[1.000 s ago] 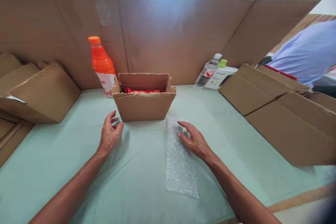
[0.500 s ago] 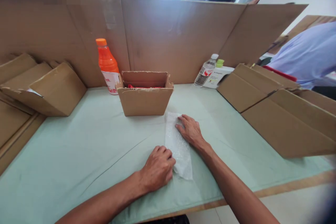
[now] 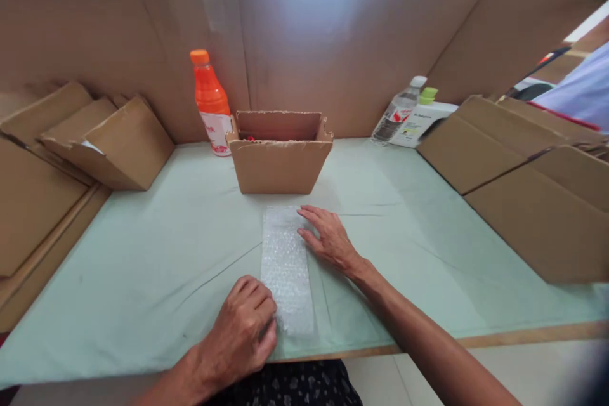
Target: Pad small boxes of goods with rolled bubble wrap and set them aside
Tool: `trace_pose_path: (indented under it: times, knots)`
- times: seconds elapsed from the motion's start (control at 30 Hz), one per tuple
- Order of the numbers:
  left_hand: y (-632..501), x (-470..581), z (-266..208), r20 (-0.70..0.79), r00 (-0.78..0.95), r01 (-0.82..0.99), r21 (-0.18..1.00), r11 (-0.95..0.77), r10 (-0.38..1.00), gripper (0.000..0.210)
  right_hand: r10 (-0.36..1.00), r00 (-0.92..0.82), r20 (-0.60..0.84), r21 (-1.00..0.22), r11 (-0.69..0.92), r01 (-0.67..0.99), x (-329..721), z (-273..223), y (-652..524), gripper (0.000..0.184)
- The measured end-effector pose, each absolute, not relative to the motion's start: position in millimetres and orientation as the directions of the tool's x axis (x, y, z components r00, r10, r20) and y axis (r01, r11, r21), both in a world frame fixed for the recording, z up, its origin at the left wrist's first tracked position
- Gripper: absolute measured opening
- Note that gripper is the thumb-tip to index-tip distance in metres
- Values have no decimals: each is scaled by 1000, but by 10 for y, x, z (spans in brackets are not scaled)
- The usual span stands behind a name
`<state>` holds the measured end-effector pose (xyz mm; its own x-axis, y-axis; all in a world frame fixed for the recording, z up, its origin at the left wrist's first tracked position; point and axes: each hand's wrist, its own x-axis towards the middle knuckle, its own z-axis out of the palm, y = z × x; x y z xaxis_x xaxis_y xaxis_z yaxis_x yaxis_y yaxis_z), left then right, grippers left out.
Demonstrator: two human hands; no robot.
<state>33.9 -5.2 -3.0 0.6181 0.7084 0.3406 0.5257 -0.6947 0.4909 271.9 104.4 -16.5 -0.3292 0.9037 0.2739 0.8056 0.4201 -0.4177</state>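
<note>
Clear bubblewrap (image 3: 285,266) between left hand (image 3: 245,320) and right hand (image 3: 332,241)

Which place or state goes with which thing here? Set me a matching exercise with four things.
Things:
1. bubble wrap
2. left hand
3. right hand
4. box

Places and states:
A. by the bubble wrap's far end
B. open on top, standing beyond both hands
C. lying on the cloth, between the hands
D. by the bubble wrap's near end

Pairs: 1-C, 2-D, 3-A, 4-B
</note>
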Motion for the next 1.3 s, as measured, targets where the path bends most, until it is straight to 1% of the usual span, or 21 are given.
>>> trace_pose_path:
  times: [0.1,0.17,0.23,0.3,0.37,0.4,0.47,0.53,0.6,0.63,0.67,0.7,0.73,0.8,0.87,0.93,1.0,1.1,1.17,1.27,1.3]
  knots:
    - [-75,394,-104,357,588,496,551,-672,726,10,863,-481,157,-422,499,757,2715,-148,923,40]
    - [-31,418,-103,336,548,487,616,-619,766,10,850,-514,116,-466,504,727,2788,-98,811,39]
    - [60,411,-61,241,519,489,703,-516,820,11,858,-506,88,-580,457,674,2928,-12,667,44]
    - [185,385,7,103,508,492,781,-386,855,12,855,-518,19,-713,374,593,3071,82,501,56]
    - [329,368,73,-19,498,507,817,-273,867,17,855,-516,-52,-789,282,546,3125,138,350,73]
    - [399,369,94,-62,489,521,821,-234,870,21,872,-486,-64,-800,246,548,3102,139,294,76]
    - [513,385,106,-110,451,555,812,-181,886,29,928,-369,-53,-784,190,591,2970,80,245,65]
    - [560,404,83,-44,375,573,796,-194,926,40,968,-248,-29,-747,144,649,2792,-32,271,50]
    - [523,408,44,165,287,594,742,-311,944,47,983,-186,-3,-696,132,706,2648,-147,330,46]
    - [477,405,26,289,272,609,686,-397,918,47,984,-176,19,-665,144,733,2602,-195,357,47]
    - [421,401,10,392,291,622,616,-483,873,44,983,-179,47,-632,168,757,2576,-232,377,47]
    - [362,400,-3,450,341,627,545,-557,825,41,978,-192,77,-596,199,778,2568,-257,388,48]
    - [307,403,-16,459,411,623,490,-610,788,38,971,-210,112,-557,237,796,2576,-268,390,47]
    - [231,424,-44,380,534,613,441,-655,755,35,948,-246,203,-460,314,831,2630,-252,372,44]
    - [208,455,-83,280,579,627,447,-638,766,34,908,-255,332,-353,370,859,2710,-191,331,36]
    - [222,485,-134,240,572,641,466,-610,784,34,851,-283,443,-289,434,854,2778,-115,278,31]
    - [242,499,-182,265,549,638,479,-602,793,32,805,-385,452,-277,537,796,2803,-63,235,32]
    - [253,478,-202,353,498,612,504,-609,792,23,746,-555,369,-298,660,689,2746,-75,230,29]
    - [254,433,-165,369,464,576,565,-591,805,18,753,-558,349,-365,658,659,2690,-116,262,27]
    - [293,358,-78,272,441,540,680,-495,855,14,819,-502,279,-522,568,636,2647,-138,291,28]
    - [325,344,-59,232,439,556,689,-465,868,13,834,-483,266,-536,544,645,2645,-125,283,28]
